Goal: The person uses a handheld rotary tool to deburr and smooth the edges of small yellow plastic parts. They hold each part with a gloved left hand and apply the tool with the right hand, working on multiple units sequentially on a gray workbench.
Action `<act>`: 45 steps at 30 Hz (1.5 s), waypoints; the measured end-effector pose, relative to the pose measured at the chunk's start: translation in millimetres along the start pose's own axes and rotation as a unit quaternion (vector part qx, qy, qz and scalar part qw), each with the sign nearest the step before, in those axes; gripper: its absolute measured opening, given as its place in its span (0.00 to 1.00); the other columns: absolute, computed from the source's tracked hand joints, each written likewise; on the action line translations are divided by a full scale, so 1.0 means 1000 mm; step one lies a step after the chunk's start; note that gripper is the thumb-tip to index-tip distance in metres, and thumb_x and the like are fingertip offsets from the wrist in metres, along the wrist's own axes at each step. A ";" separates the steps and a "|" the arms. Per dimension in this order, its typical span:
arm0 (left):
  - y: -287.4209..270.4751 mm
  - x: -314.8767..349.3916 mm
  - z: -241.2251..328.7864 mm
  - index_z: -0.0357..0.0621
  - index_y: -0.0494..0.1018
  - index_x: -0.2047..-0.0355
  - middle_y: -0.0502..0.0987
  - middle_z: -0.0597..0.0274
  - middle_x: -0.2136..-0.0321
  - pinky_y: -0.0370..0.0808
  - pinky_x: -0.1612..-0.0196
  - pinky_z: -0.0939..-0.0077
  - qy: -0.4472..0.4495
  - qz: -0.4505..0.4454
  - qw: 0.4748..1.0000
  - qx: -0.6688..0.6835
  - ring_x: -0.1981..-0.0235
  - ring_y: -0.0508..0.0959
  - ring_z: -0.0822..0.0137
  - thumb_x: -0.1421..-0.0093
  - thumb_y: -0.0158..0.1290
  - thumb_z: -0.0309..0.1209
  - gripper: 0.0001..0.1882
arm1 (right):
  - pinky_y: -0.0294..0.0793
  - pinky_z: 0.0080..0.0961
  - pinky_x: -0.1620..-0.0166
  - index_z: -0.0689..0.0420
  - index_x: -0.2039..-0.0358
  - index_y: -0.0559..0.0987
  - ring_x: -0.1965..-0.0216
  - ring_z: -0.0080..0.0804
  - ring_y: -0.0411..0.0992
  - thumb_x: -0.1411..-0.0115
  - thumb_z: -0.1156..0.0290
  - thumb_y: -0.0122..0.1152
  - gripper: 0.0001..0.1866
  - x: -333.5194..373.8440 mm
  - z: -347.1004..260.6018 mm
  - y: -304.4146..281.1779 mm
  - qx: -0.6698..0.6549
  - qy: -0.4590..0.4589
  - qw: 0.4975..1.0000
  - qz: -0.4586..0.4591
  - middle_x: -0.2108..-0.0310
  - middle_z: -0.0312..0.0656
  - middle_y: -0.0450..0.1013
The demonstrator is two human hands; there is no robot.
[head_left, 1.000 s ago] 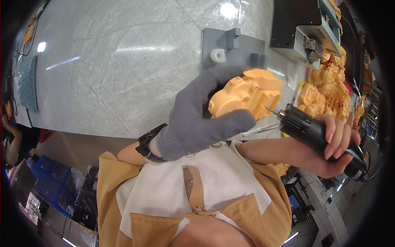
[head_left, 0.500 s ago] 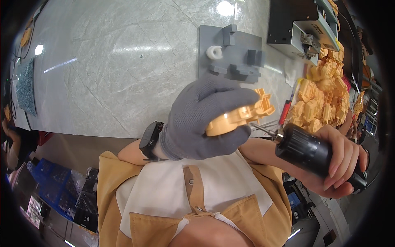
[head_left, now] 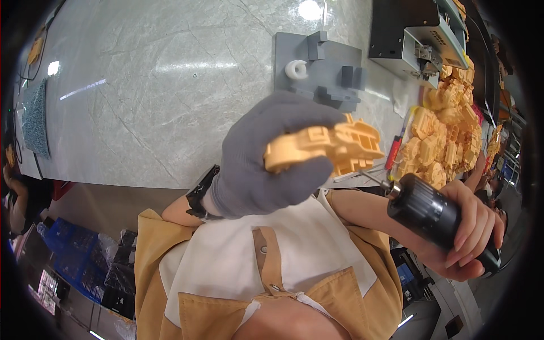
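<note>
Two hands are busy, as I read it from my station. My gloved left hand (head_left: 266, 164) is curled tight around an orange plastic housing (head_left: 326, 148), held up in the air above the grey marble bench (head_left: 141, 90). My bare right hand (head_left: 464, 235) is wrapped around a black electric screwdriver (head_left: 436, 218), its thin bit (head_left: 371, 177) close under the housing; I cannot tell whether they touch. With the part unsupported, I judge the bit could skid off and jab the glove. Beyond lie a grey fixture (head_left: 320, 65) and a heap of orange parts (head_left: 445, 136).
</note>
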State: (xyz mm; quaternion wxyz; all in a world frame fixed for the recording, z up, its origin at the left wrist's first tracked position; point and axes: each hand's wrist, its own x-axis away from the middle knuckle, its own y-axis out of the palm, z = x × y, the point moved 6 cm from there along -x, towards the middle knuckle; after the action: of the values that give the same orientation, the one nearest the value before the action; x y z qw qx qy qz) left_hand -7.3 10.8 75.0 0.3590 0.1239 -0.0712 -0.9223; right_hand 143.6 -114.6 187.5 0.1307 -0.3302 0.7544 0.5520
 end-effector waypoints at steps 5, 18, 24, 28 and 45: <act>0.009 0.005 -0.008 0.33 0.66 0.56 0.73 0.55 0.63 0.73 0.62 0.79 -0.159 0.019 0.979 0.123 0.64 0.74 0.71 0.47 0.53 0.33 0.21 | 0.68 0.12 0.75 0.57 0.69 0.68 0.86 0.15 0.67 0.58 0.74 0.60 0.14 0.003 0.000 0.004 0.075 -0.006 0.997 -0.025 0.86 0.27 0.68; 0.015 0.009 -0.008 0.31 0.65 0.55 0.74 0.55 0.64 0.73 0.64 0.80 -0.224 0.041 0.966 0.121 0.66 0.75 0.73 0.45 0.52 0.35 0.22 | 0.66 0.12 0.75 0.53 0.68 0.71 0.85 0.13 0.66 0.55 0.70 0.60 0.13 0.023 0.014 0.035 0.237 -0.025 0.960 -0.148 0.84 0.23 0.68; 0.014 0.015 0.005 0.33 0.68 0.59 0.74 0.56 0.68 0.73 0.67 0.80 -0.211 0.029 0.974 0.080 0.69 0.75 0.72 0.50 0.56 0.30 0.19 | 0.66 0.12 0.77 0.54 0.71 0.69 0.85 0.14 0.67 0.54 0.74 0.58 0.10 0.030 0.011 0.054 0.189 -0.055 0.957 -0.214 0.84 0.26 0.67; 0.013 0.011 0.015 0.36 0.70 0.63 0.73 0.56 0.72 0.72 0.72 0.77 -0.033 0.034 0.994 -0.102 0.74 0.75 0.67 0.56 0.58 0.25 0.17 | 0.71 0.15 0.78 0.53 0.72 0.66 0.85 0.18 0.67 0.54 0.82 0.60 0.13 0.035 0.016 0.060 0.164 -0.065 0.950 -0.256 0.84 0.29 0.65; 0.005 0.008 0.020 0.38 0.71 0.63 0.71 0.56 0.68 0.71 0.71 0.77 0.169 -0.007 0.983 -0.076 0.71 0.73 0.64 0.64 0.59 0.20 0.23 | 0.71 0.15 0.79 0.56 0.65 0.71 0.85 0.15 0.67 0.55 0.80 0.59 0.15 0.025 0.007 0.059 0.022 -0.178 0.965 -0.193 0.84 0.27 0.67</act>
State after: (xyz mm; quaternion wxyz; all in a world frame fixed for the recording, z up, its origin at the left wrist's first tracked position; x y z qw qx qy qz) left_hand -15.1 2.7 94.2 0.3683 0.2504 0.0615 -0.8933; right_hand 85.7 -107.2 215.3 0.3744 -0.3634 0.6527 0.5492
